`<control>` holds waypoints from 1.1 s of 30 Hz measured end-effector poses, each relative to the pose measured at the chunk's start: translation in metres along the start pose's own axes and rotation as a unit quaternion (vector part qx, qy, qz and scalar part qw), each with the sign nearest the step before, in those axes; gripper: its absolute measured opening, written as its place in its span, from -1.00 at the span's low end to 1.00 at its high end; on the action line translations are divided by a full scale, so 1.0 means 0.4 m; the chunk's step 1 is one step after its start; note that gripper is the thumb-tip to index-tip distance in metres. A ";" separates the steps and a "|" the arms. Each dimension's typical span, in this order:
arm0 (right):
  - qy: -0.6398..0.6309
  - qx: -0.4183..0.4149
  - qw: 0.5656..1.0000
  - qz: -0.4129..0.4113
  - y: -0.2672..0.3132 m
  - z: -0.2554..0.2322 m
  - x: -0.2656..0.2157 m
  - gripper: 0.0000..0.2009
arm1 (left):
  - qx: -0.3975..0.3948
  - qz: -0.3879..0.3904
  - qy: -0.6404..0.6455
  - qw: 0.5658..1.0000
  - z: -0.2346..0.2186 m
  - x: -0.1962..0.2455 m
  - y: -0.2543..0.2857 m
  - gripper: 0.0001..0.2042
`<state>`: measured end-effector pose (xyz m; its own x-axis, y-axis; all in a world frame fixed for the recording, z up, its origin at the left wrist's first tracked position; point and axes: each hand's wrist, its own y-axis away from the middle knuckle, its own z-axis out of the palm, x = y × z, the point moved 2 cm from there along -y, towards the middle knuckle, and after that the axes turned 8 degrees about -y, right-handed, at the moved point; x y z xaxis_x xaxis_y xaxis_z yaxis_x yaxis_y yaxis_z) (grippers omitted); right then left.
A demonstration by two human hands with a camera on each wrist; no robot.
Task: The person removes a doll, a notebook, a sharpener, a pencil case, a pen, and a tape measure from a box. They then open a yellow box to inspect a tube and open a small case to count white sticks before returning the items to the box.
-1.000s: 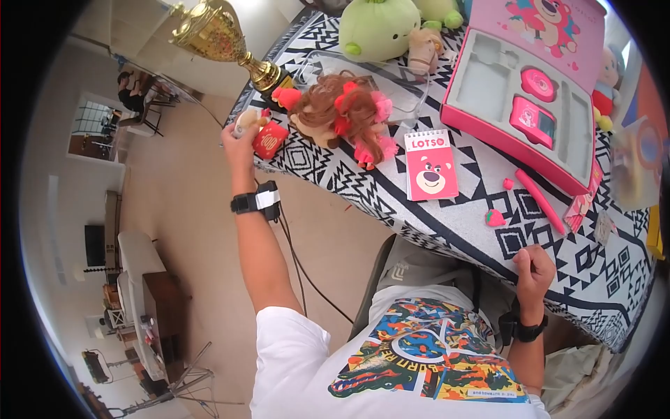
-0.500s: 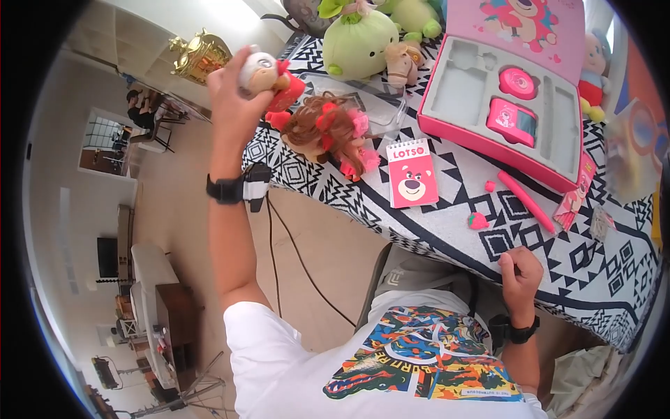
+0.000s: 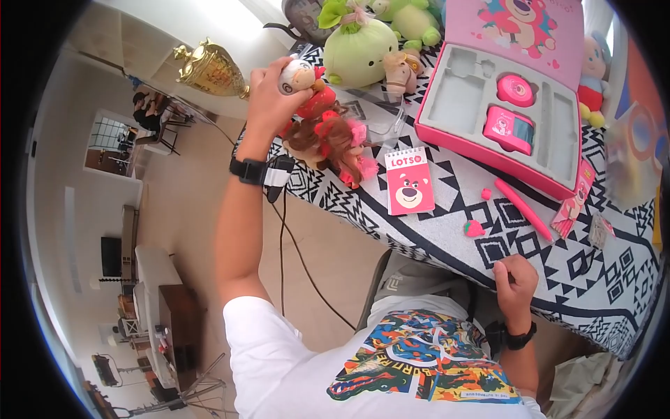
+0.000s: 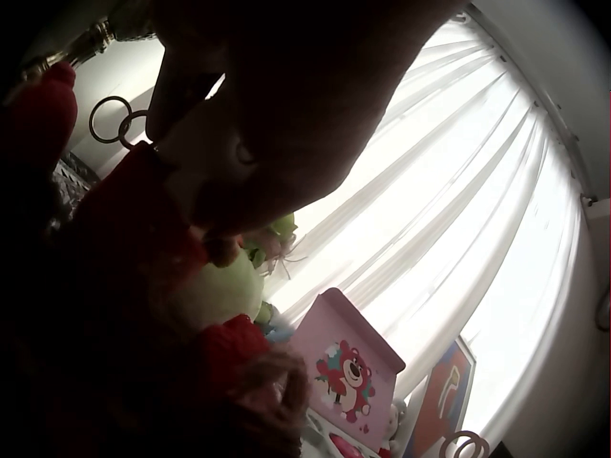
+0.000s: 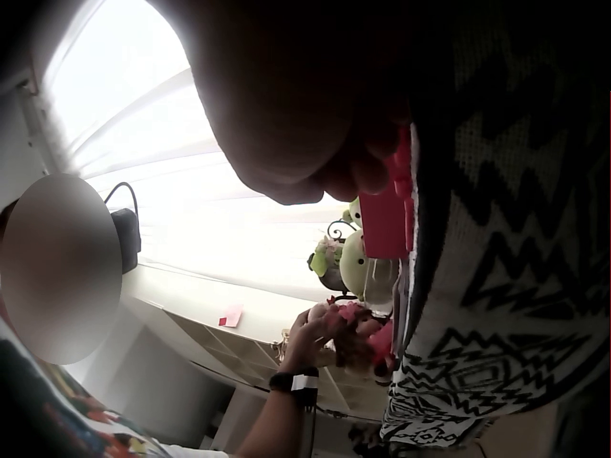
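My left hand (image 3: 265, 105) grips a small plush keychain by its white head (image 3: 296, 77), which has round eyes and a tan muzzle. Its red body (image 3: 317, 105) hangs over the brown-haired doll (image 3: 335, 143) lying on the table, overlapping it in the head view. Two linked metal rings (image 4: 119, 122) show beside the dark fingers in the left wrist view. At the front edge of the table rests my right hand (image 3: 516, 283), its fingers loosely curled around nothing. Nearest to it are a strawberry-shaped piece (image 3: 474, 228) and a pink stick (image 3: 523, 209).
A gold trophy (image 3: 211, 70) stands at the far left. Behind the doll are a green plush (image 3: 359, 56) and a small horse plush (image 3: 401, 73). An open pink gift box (image 3: 429, 133) lies at the right, with a LOTSO notepad (image 3: 410, 183) before it.
My left hand has raised the plush keychain from the table's left edge, then brought it rightward above the doll. The right hand stays at the front edge.
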<state>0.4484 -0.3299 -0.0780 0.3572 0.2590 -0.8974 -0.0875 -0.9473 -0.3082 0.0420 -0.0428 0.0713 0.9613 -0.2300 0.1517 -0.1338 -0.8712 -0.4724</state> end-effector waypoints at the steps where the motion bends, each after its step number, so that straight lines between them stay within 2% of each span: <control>1: -0.002 0.002 1.000 0.002 0.001 0.000 -0.002 -0.87 | 0.000 -0.003 -0.001 1.000 0.002 0.002 -0.004 -0.29; 5: -0.010 0.007 1.000 0.005 0.001 0.000 -0.004 -0.88 | 0.002 -0.007 0.024 1.000 -0.034 0.020 -0.014 -0.30; 7: -0.004 0.008 1.000 0.006 0.002 -0.001 -0.005 -0.88 | 0.064 0.038 0.024 0.997 -0.071 0.013 -0.014 -0.32; 8: 0.000 0.006 1.000 0.005 0.001 0.000 -0.006 -0.88 | 0.063 0.040 0.026 0.997 -0.076 0.001 -0.019 -0.32; 10: 0.005 0.000 1.000 0.005 -0.002 -0.001 -0.010 -0.87 | 0.107 0.024 0.070 0.991 -0.093 -0.024 -0.025 -0.33; 12: 0.007 -0.013 1.000 0.002 -0.001 0.005 -0.010 -0.85 | 0.096 0.002 0.047 0.994 -0.087 -0.030 -0.036 -0.33; 14: 0.017 -0.001 1.000 0.003 -0.001 0.007 -0.005 -0.86 | 0.076 0.115 -0.079 0.987 -0.050 -0.046 -0.056 -0.36; 15: 0.018 -0.003 1.000 0.002 -0.001 0.006 -0.006 -0.86 | 0.040 0.093 -0.041 0.994 -0.029 -0.053 -0.062 -0.37; 16: 0.013 -0.001 1.000 0.005 -0.001 0.006 -0.008 -0.86 | 0.041 0.092 -0.040 0.994 -0.028 -0.037 -0.062 -0.37; 18: 0.011 0.004 1.000 0.008 -0.001 0.004 -0.010 -0.86 | -0.074 -0.019 -0.069 0.995 -0.022 -0.013 -0.070 -0.36; 23: 0.006 0.008 1.000 0.009 0.002 0.002 -0.009 -0.86 | -0.075 -0.015 -0.116 0.990 0.000 -0.040 -0.094 -0.32; 25: 0.005 0.005 1.000 0.006 0.000 0.002 -0.012 -0.86 | -0.123 -0.041 -0.147 0.981 -0.017 -0.032 -0.094 -0.29; 28: 0.007 0.002 1.000 0.001 0.000 0.002 -0.011 -0.85 | -0.141 -0.078 -0.095 0.982 -0.035 -0.042 -0.091 -0.26; 29: 0.008 0.000 1.000 -0.002 -0.001 0.003 -0.010 -0.84 | -0.142 -0.077 -0.095 0.982 -0.030 -0.051 -0.092 -0.26; 31: 0.013 -0.007 1.000 -0.001 -0.004 0.003 -0.014 -0.84 | -0.105 -0.020 -0.130 0.986 -0.020 -0.066 -0.084 -0.21; 33: 0.019 -0.016 1.000 -0.003 -0.007 0.005 -0.016 -0.84 | -0.110 -0.020 -0.133 0.985 -0.008 -0.067 -0.085 -0.20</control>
<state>0.4447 -0.3284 -0.0720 0.3919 0.2577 -0.8831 -0.0559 -0.9515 -0.3025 0.0202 -0.0085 0.0863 0.9919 -0.0974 -0.0813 -0.1159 -0.9565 -0.2676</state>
